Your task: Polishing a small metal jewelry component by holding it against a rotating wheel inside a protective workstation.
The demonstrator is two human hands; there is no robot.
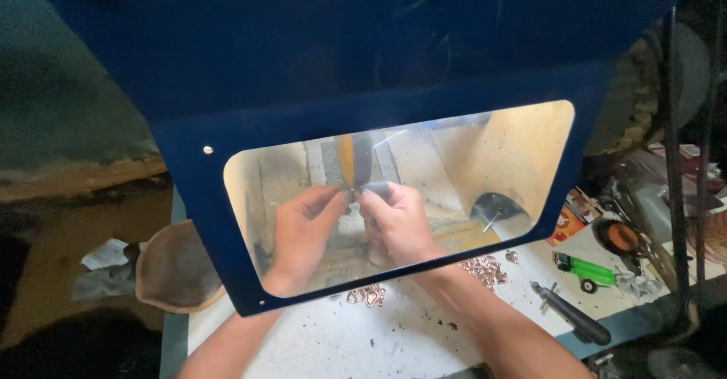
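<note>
- Both hands are working behind the clear window [485,167] of a blue guard panel [363,53], centre of frame.
- Left hand [299,231] and right hand [397,224] are meeting at a small workpiece [354,190], which is sitting between the fingertips, just above both hands.
- Workpiece is too small and too blurred by the window to tell its long axis.
- It is being pressed against, or held just below, an upright belt or wheel [354,155], orange and grey, running up-frame.
- Both hands are pinching closed on the piece, thumbs toward each other; neither is clearly nearer.
- Forearms are entering from lower frame, under the panel's bottom edge, converging upward.
- Copper-coloured bits [485,269] are lying on the white table [394,341], right of the right forearm; a black-handled tool [575,318] is lying further right.
</note>
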